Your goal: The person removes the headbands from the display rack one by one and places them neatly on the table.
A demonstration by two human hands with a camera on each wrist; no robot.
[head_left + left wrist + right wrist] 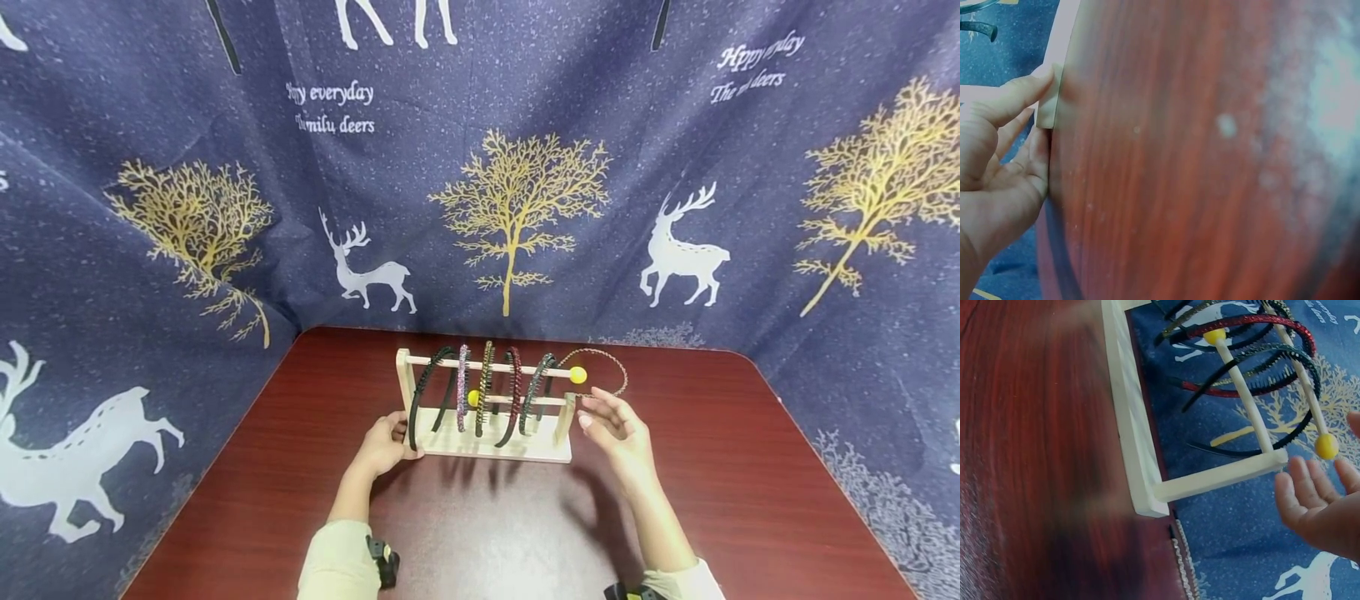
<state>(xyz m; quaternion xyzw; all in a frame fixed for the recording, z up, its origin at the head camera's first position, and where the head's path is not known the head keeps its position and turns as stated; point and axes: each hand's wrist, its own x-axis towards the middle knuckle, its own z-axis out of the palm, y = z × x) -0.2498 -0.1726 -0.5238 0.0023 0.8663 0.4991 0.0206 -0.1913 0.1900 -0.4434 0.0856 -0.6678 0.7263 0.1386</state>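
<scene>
A pale wooden rack point(450, 442) stands mid-table, and several headbands point(486, 387) hang over its two rods. The rods end in yellow balls point(577, 375). My left hand point(386, 442) grips the left end of the rack's base; in the left wrist view its thumb point(1019, 94) presses on the wooden corner point(1047, 106). My right hand point(611, 425) hovers at the rack's right end with its fingers spread and straight. A thin gold headband point(603, 358) arcs past the ball, just above those fingers. In the right wrist view the right hand point(1316, 500) is open beside the yellow ball point(1326, 445) and holds nothing.
The table point(712, 500) is dark red wood with rounded far corners. A navy cloth with deer and gold trees point(517, 208) hangs close behind it and on both sides.
</scene>
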